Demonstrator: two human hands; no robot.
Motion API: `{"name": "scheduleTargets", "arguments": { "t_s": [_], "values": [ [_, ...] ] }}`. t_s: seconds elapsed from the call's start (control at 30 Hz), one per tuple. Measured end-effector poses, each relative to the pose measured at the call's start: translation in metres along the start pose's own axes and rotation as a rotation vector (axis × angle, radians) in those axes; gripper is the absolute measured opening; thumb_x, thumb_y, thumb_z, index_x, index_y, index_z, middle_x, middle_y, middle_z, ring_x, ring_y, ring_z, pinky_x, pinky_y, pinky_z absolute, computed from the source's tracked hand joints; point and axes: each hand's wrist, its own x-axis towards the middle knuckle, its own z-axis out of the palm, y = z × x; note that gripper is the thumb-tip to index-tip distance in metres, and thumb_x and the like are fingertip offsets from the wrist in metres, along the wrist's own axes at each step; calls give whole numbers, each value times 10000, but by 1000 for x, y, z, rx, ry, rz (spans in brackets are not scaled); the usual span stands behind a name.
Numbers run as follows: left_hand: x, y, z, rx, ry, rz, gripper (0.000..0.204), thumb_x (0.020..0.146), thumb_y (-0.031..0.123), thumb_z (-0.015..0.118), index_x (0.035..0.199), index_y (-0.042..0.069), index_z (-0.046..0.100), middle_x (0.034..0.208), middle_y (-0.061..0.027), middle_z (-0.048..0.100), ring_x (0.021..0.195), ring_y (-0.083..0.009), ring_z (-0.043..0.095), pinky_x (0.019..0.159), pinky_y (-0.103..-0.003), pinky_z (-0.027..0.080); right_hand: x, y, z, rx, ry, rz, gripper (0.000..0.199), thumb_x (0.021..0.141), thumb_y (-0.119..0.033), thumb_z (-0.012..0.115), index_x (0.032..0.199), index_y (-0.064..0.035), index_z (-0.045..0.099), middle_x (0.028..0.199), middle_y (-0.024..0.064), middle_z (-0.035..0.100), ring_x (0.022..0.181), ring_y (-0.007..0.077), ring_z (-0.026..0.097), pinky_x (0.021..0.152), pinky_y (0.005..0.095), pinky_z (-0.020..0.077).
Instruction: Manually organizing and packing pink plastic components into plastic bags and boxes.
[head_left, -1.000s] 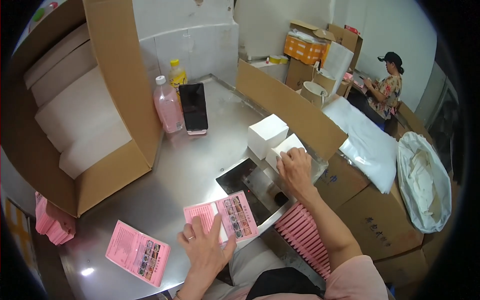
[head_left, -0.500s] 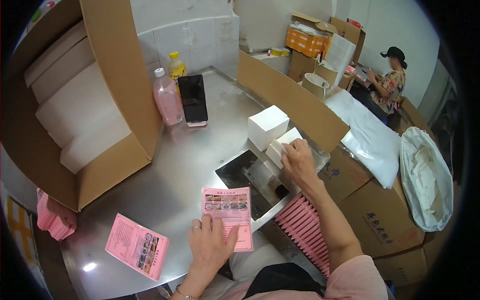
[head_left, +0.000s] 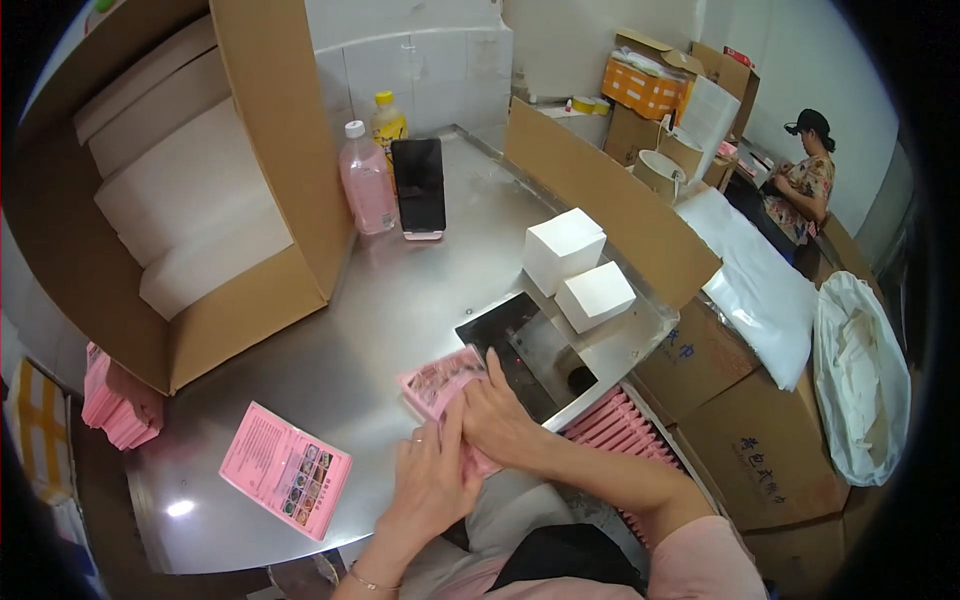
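Both my hands are on a pink printed packet (head_left: 425, 380) with small food pictures, tilted above the metal table's near edge. My left hand (head_left: 432, 480) grips its lower part, while my right hand (head_left: 500, 415) presses its side with the thumb pointing up. My fingers hide much of the packet, and whether anything is inside I cannot tell. To the left lies a second pink printed packet or stack (head_left: 285, 470), flat on the table. Beyond my right hand are two white blocks of folded paper, a larger one (head_left: 565, 250) and a smaller one (head_left: 597, 297).
A dark rectangular opening (head_left: 515, 350) is set into the metal table (head_left: 390, 300). Pink packets (head_left: 620, 430) stand in a row below its right edge. An open carton (head_left: 285, 150), bottles (head_left: 367, 185) and a phone (head_left: 418, 185) stand behind. Another person's hand (head_left: 145, 405) holds pink packets at left.
My right hand has left the smaller white block and come down to the pink packet. The packet, flat under my left hand before, is now tilted between both hands. The view has shifted slightly.
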Motion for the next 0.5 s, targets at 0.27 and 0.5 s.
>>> {"name": "scheduleTargets", "arguments": {
  "t_s": [0.27, 0.5],
  "values": [
    [-37, -19, -26, -168, 32, -48, 503, 703, -27, 676, 1197, 39, 604, 925, -116, 597, 827, -312, 568, 767, -418, 464, -15, 87, 12, 180, -100, 540, 129, 855, -118, 575, 838, -15, 651, 845, 220, 681, 763, 406, 672, 696, 468, 548],
    [-82, -56, -80, 491, 576, -490, 257, 713, 43, 576, 969, 58, 562, 1166, -192, 510, 1085, -386, 479, 995, -544, 329, -9, 93, -66, -166, 377, 333, 266, 822, -148, 690, 1077, -81, 656, 853, 104, 619, 768, 305, 600, 696, 434, 461]
  ]
}}
